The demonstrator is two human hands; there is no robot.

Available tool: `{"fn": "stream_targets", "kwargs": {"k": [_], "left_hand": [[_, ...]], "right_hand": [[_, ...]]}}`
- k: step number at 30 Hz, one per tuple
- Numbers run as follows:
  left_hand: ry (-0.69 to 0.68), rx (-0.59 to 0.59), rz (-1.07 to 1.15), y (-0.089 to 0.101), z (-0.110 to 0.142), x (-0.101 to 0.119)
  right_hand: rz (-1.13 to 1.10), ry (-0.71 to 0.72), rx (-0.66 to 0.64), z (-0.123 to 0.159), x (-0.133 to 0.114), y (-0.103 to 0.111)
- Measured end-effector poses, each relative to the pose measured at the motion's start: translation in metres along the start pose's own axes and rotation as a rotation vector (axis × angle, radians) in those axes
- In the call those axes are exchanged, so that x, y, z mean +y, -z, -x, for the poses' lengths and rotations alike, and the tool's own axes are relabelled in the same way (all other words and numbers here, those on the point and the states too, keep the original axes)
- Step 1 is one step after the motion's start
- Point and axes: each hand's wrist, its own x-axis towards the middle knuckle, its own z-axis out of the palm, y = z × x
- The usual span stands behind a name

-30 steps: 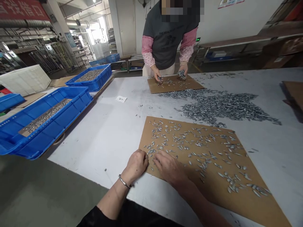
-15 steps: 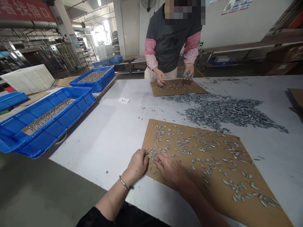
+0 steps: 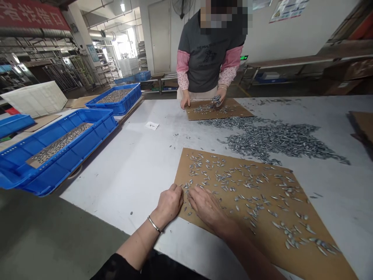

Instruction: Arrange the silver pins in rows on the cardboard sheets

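Note:
A brown cardboard sheet point(image 3: 239, 217) lies on the table before me, strewn with small, pointed silver-grey metal pieces point(image 3: 225, 177). At its left edge rests my left hand point(image 3: 171, 200), a metal bangle on the wrist. Its fingers are curled and pressed together at the sheet's corner, hiding whatever is between them. My right hand point(image 3: 205, 205) lies close beside it over the cardboard, fingertips bent down among the metal pieces. What its fingers pinch is covered by the hand itself. Several metal pieces lie just between and beyond the two hands.
A large heap of the same pieces point(image 3: 276, 138) spreads beyond my sheet. Across the table a co-worker point(image 3: 210, 58) handles pieces over another cardboard sheet point(image 3: 194, 115). Blue crates point(image 3: 101, 124) with piece-covered cardboard stand left. A small white paper point(image 3: 152, 125) lies on the table.
My right hand has shifted slightly left, nearer my left hand. The co-worker's hand with a clump of pieces moved left over their sheet; their other hand moved to its edge.

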Motion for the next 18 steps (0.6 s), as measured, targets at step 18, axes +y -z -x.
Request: {"fn": "stream_targets", "kwargs": {"k": [18], "left_hand": [[0.054, 0.192, 0.404, 0.002, -0.006, -0.018]], "right_hand": [[-0.178, 0.054, -0.078, 0.008, 0.010, 0.012]]}}
